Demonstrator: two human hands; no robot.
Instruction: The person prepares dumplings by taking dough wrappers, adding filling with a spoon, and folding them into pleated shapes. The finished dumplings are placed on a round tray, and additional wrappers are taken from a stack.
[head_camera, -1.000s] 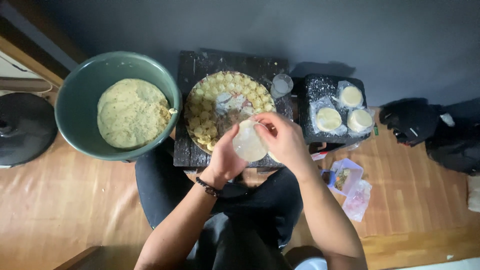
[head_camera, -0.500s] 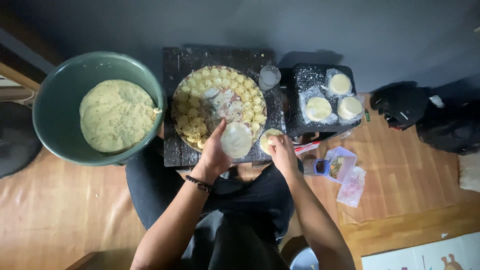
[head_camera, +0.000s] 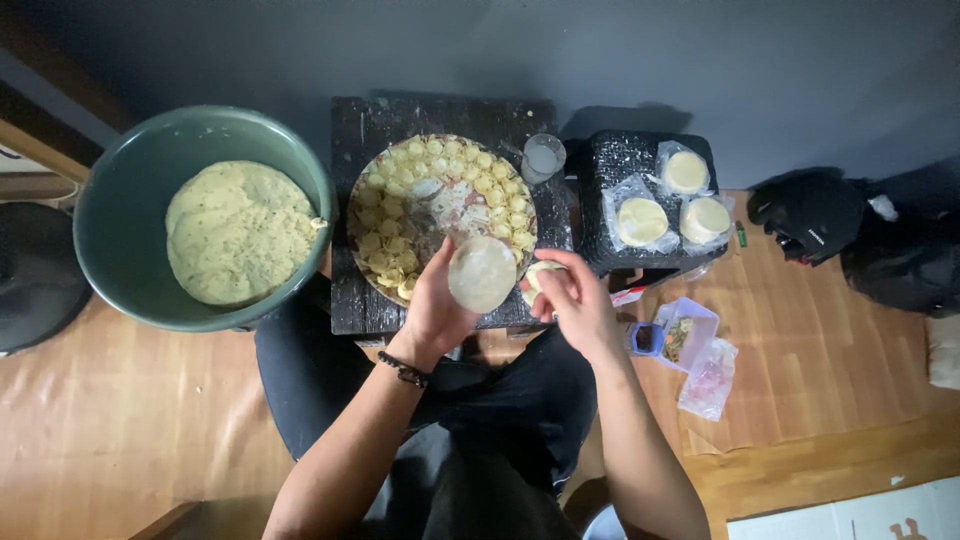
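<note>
My left hand (head_camera: 435, 305) holds a thin round dough wrapper (head_camera: 482, 272) flat on its fingers, just over the near rim of a round tray (head_camera: 372, 268). The tray is ringed with several folded dumplings (head_camera: 490, 185). My right hand (head_camera: 572, 295) is closed around a pale stack of wrappers (head_camera: 541, 272), right beside the flat wrapper. Both hands hover above the front edge of a dark stool (head_camera: 350, 150).
A large green bowl (head_camera: 115, 235) of pale green-flecked filling (head_camera: 238, 232) stands left. A small glass (head_camera: 543, 156) sits behind the tray. A second dark stool (head_camera: 620, 155) at right bears three bagged wrapper stacks (head_camera: 642, 220). Small plastic bags (head_camera: 690, 345) and dark bags (head_camera: 810, 215) lie on the floor.
My hands have parted: the left now carries one wrapper alone while the right has drawn back to the right with the remaining stack. The view has shifted a little.
</note>
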